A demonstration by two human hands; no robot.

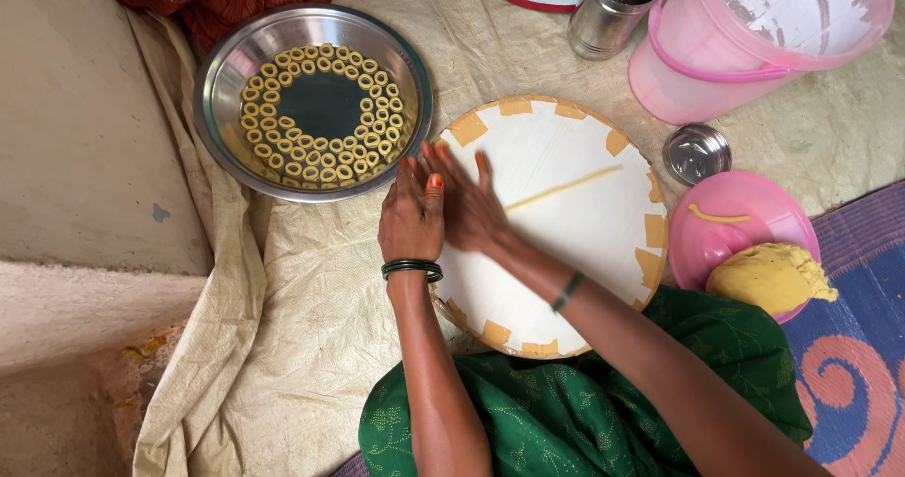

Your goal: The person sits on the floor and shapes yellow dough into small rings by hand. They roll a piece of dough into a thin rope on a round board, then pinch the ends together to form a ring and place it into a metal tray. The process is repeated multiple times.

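Both hands flat, side by side, holding nothing: left hand (412, 218) and right hand (468, 208) press left end of dough rope (562, 188) on round board (566, 241). Steel plate (231, 81) far left holds many dough rings (377, 109). Big dough lump (768, 276) on pink lid (745, 218) waits, right.

Both hands laid flat, fingers extended, at left edge of round white board (566, 241): left hand (412, 218) overlapping right hand (468, 208). Thin dough strand (563, 188) lying diagonally on board, near right hand's fingertips. Steel plate (222, 90) just left of board, holding small dough rings (372, 100) set in concentric circles. Pink lid (745, 218) to right, bearing yellow dough lump (768, 277). Pink jug (745, 39) and steel tumbler (608, 10) above.
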